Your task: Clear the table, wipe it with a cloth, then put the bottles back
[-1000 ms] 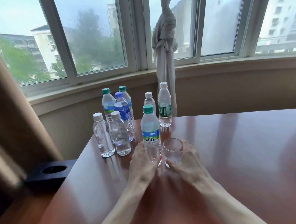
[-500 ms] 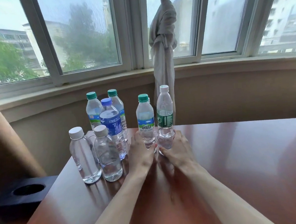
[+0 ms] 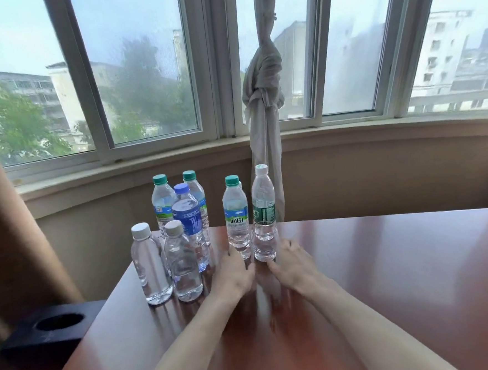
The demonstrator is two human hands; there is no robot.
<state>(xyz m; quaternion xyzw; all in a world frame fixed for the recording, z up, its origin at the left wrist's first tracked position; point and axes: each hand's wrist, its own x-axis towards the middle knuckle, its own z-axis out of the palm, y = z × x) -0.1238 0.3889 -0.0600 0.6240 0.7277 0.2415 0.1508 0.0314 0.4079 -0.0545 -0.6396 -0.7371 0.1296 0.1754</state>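
Reaching forward over a glossy red-brown table (image 3: 374, 291) with two bare forearms. Resting the left hand (image 3: 234, 275) just behind a green-capped bottle (image 3: 236, 214), fingers loosened and spread at its base, no longer wrapped around it as half a second ago. Lying the right hand (image 3: 293, 265) beside a small clear glass (image 3: 265, 244), fingers relaxed and open, touching or nearly touching its side; hard to tell which. Standing farther from the body than a second ago, both bottle and glass, now close to the far table edge, the glass just in front of a white-capped bottle with a dark green label (image 3: 263, 198). Grouping to the left: two clear white-capped bottles (image 3: 153, 263) nearest, a blue-capped bottle (image 3: 188, 217) behind them, two more green-capped bottles (image 3: 162, 202) farthest. Sitting off the table's left edge, a black block with a round hole (image 3: 53, 328). Hanging beyond, a knotted grey curtain (image 3: 262, 96) against the windows.
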